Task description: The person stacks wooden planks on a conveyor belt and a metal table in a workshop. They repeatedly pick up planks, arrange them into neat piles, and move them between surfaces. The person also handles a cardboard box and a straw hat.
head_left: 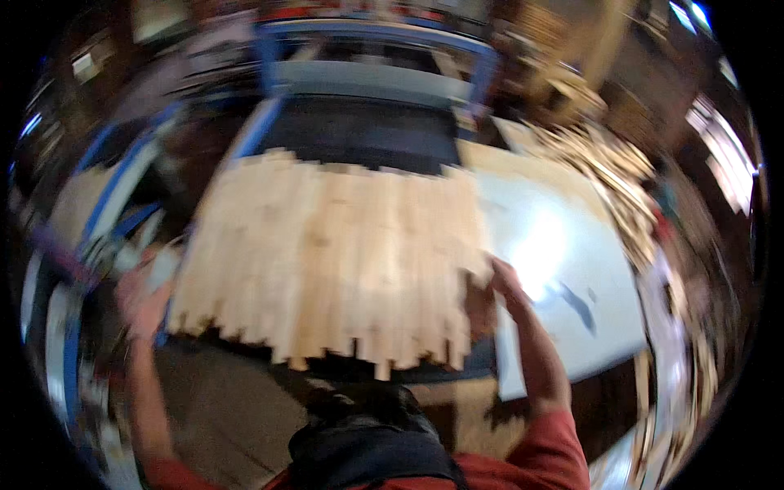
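Note:
A wide layer of pale wood strips lies side by side on a dark belt, their near ends forming a ragged edge. My right hand is at the layer's right edge, seemingly touching the outermost strips; blur hides how its fingers are set. To the left of the strips, my left hand is beside the blue-edged side of the machine. Something whitish shows at its fingers, too smeared to name, and I cannot make out whether it is held.
A blue frame with a grey crossbar spans the belt's far end. At right stands a pale, shiny tabletop with a dark mark. Loose wood strips are heaped beyond it. A blue rail runs along the left.

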The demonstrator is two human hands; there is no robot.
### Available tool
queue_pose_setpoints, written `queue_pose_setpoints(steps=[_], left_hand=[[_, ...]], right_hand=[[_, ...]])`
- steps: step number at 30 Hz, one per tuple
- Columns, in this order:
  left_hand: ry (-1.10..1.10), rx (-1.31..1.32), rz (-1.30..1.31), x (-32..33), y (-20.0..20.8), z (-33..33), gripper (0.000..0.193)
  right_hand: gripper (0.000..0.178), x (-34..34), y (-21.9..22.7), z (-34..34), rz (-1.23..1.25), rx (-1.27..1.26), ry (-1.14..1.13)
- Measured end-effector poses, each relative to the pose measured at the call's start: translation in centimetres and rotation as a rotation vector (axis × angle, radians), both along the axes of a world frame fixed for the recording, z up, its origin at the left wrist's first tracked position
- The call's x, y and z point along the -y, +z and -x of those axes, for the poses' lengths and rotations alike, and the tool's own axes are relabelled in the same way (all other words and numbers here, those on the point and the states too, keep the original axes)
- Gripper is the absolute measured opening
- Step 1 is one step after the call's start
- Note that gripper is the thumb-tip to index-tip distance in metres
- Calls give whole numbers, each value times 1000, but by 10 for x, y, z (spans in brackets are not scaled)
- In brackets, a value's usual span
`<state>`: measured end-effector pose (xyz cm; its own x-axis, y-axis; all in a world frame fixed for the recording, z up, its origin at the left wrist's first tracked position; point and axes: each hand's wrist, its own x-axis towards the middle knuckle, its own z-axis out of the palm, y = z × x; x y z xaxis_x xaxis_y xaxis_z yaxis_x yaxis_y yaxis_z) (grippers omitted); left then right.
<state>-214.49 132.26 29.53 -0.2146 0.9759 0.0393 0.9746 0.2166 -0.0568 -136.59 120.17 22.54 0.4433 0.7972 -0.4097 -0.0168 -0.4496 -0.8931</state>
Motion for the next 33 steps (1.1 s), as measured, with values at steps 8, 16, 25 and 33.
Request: queue_pose_setpoints(steps=[8,16,25,33], left_hand=[[-250,639,-289,27,-27,58,77],[83,2029,506,286,-86,-185,81],[54,2000,1631,465,-127,-311,66],[-635,1430,2126,510,-71,-360,84]], right_hand=[[64,67,-33,34,-54,525,-113],[44,273,-15,263,-210,341,-77],[37,458,-44,364,22,640,-142],[39,564,-51,316,-208,366,-285]])
